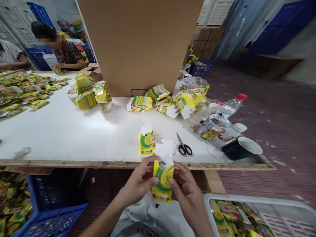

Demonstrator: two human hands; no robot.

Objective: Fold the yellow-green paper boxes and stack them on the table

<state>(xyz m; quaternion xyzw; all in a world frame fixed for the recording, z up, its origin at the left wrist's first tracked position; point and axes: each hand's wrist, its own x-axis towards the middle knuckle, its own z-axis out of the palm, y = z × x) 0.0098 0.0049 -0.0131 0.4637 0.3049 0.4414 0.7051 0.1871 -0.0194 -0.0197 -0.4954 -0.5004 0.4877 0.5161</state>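
Observation:
Both my hands hold one small yellow-and-green printed carton [162, 180] just below the table's front edge. My left hand [139, 182] pinches its left side, thumb on the front. My right hand [187, 191] grips its right side with fingers curled. The carton's white top flap [165, 153] stands up open. A second folded carton [146, 142] stands upright on the white table [74, 131] right in front of my hands. Black-handled scissors [184, 146] lie to its right.
Several more cartons [172, 103] lie further back before a tall cardboard sheet [140, 46]. Flat carton blanks [22, 92] cover the far left, where another person [64, 49] sits. A plastic bottle [230, 107], jar [212, 126], and black cup [240, 148] stand right. Blue crate [49, 210] left, white crate [247, 217] right.

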